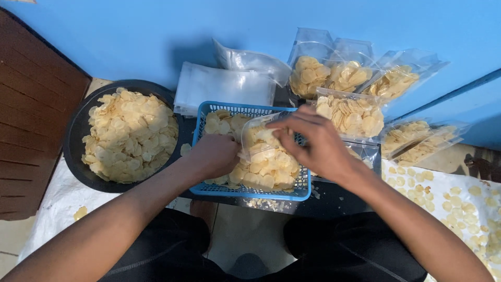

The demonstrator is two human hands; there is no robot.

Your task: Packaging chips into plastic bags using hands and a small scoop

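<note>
Surroundings: A round black basin (75, 133) sits to my left, heaped with pale yellow chips (130, 133). Behind the basket, a flat stack of empty clear bags (224, 86) lies against the blue wall (130, 31).
Filled stock: Several clear bags of chips (352, 112) lean along the wall to my right, the nearest just beyond my right hand. Two more filled bags (417, 137) lie further right.
Drying area: Loose chips are spread on a white sheet (454, 209) at far right, well apart from the basket.
Obstructions: My right hand covers the mouth of the bag I am working on; my knees in dark clothing close off the lower edge of the view.
Work item: A clear plastic bag (255, 137), partly filled with chips, rests in the blue plastic basket (250, 192) directly before me, on top of more chips.
Left hand (214, 154): Curled over chips in the basket, touching the bag's left side; I cannot tell whether it grips anything.
Right hand (315, 141): Fingers drawn together, pinching at the bag's top edge.
</note>
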